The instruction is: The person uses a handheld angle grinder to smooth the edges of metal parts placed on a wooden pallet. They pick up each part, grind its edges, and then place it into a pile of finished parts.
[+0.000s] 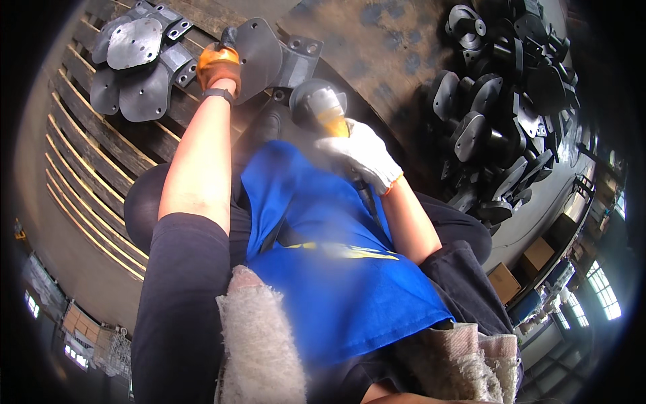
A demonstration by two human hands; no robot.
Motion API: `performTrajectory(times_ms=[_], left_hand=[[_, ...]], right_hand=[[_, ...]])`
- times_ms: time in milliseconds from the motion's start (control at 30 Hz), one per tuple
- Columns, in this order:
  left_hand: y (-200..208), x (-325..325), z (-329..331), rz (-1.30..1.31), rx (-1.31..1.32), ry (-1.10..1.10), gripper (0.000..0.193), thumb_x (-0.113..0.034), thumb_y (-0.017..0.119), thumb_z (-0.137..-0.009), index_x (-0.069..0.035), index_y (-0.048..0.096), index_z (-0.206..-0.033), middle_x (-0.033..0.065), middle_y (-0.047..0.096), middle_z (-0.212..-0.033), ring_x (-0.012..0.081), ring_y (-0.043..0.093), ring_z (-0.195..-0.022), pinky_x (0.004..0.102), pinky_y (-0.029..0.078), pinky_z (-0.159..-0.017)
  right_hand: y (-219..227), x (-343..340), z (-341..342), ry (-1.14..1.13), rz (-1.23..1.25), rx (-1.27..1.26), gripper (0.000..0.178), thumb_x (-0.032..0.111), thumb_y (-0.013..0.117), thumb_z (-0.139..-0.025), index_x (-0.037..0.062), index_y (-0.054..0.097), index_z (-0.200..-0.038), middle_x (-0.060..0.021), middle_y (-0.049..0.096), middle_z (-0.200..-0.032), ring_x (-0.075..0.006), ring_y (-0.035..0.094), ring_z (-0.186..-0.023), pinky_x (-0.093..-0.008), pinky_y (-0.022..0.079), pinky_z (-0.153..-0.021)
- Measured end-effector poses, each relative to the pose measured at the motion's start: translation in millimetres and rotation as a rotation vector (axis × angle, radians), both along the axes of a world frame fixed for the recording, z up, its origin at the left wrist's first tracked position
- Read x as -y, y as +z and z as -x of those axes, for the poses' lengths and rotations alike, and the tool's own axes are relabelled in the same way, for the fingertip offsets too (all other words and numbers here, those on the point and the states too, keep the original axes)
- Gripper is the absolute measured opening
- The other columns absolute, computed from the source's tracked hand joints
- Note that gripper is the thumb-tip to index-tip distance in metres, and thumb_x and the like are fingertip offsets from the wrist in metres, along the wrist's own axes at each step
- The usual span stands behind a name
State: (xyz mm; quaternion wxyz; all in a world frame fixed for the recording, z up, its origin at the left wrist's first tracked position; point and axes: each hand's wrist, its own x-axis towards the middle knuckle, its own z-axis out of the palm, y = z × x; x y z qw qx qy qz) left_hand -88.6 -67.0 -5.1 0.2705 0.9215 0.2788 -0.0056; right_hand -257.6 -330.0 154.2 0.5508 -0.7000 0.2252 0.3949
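Observation:
My left hand (217,65), in an orange glove, grips the edge of a dark metal plate part (261,52) that stands on a wooden pallet (101,145). Wearing a white glove, my right hand (362,153) is closed around the body of an angle grinder (321,108). The grinder's round head sits just below and right of the plate part. A blue apron (330,249) covers my lap beneath both hands.
A few similar dark plates (134,64) lie stacked on the pallet at upper left. A large heap of dark metal parts (505,101) fills the right side. Cardboard boxes (505,279) stand at lower right. A pale cloth (259,337) hangs at the bottom.

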Motion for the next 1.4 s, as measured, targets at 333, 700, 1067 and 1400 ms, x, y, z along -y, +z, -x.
performTrajectory(times_ms=[333, 700, 1067, 1400], left_hand=[[4, -2, 0, -0.034, -0.075, -0.074, 0.045, -0.048, 0.057, -0.094, -0.008, 0.068, -0.111, 0.0177, 0.071, -0.104, 0.0366, 0.067, -0.103, 0.0409, 0.053, -0.087], [2, 0, 4, 0.001, 0.013, -0.008, 0.045, -0.052, 0.063, -0.089, -0.01, 0.072, -0.105, 0.02, 0.072, -0.103, 0.0419, 0.068, -0.099, 0.0456, 0.055, -0.085], [28, 10, -1, -0.033, -0.057, 0.002, 0.061, -0.064, 0.059, -0.088, -0.008, 0.072, -0.106, 0.0226, 0.071, -0.103, 0.0447, 0.067, -0.1, 0.0468, 0.054, -0.085], [-10, -6, -7, -0.086, -0.047, -0.05, 0.048, -0.053, 0.062, -0.09, -0.008, 0.072, -0.102, 0.0225, 0.072, -0.1, 0.0431, 0.068, -0.1, 0.047, 0.055, -0.084]], right_hand=[[5, 2, 0, 0.068, 0.086, -0.038, 0.047, 0.035, 0.077, -0.072, 0.005, 0.068, -0.107, -0.0074, 0.07, -0.082, -0.014, 0.067, -0.07, -0.028, 0.053, -0.067], [12, -6, -5, 0.097, 0.264, 0.042, 0.048, 0.037, 0.077, -0.071, 0.0069, 0.069, -0.109, -0.0077, 0.071, -0.086, -0.015, 0.068, -0.072, -0.0286, 0.053, -0.068], [9, -4, -15, 0.028, 0.043, -0.024, 0.045, 0.036, 0.076, -0.076, 0.0055, 0.067, -0.108, -0.0059, 0.069, -0.077, -0.0129, 0.065, -0.061, -0.0266, 0.051, -0.059], [4, 1, -19, 0.049, 0.106, 0.016, 0.046, 0.041, 0.076, -0.073, 0.0082, 0.067, -0.105, -0.0061, 0.069, -0.073, -0.0139, 0.063, -0.057, -0.027, 0.05, -0.056]])
